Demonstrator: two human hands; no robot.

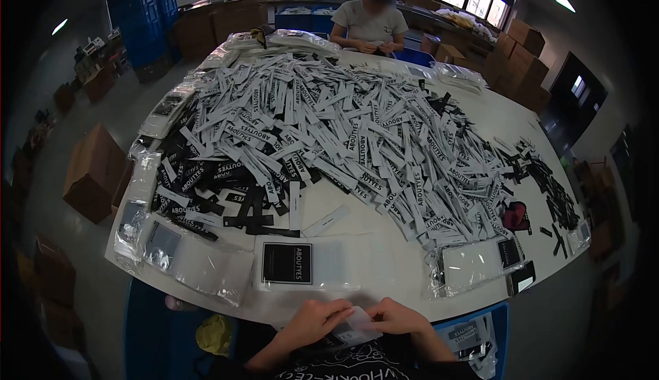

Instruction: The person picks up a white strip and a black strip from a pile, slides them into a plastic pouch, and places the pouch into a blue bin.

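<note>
While both fists pinch it, my left hand point(312, 323) and right hand point(398, 317) grip a small clear bag point(358, 326) at the near edge of the white table point(371, 263). Label pile point(329, 119) ahead; a co-worker point(369, 19) sits opposite.

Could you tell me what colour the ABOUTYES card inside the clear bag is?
Black card with white lettering, head view.

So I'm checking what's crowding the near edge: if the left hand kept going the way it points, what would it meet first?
The left hand points right, so it would likely first meet the right hand; both hold the same small clear bag.
</note>
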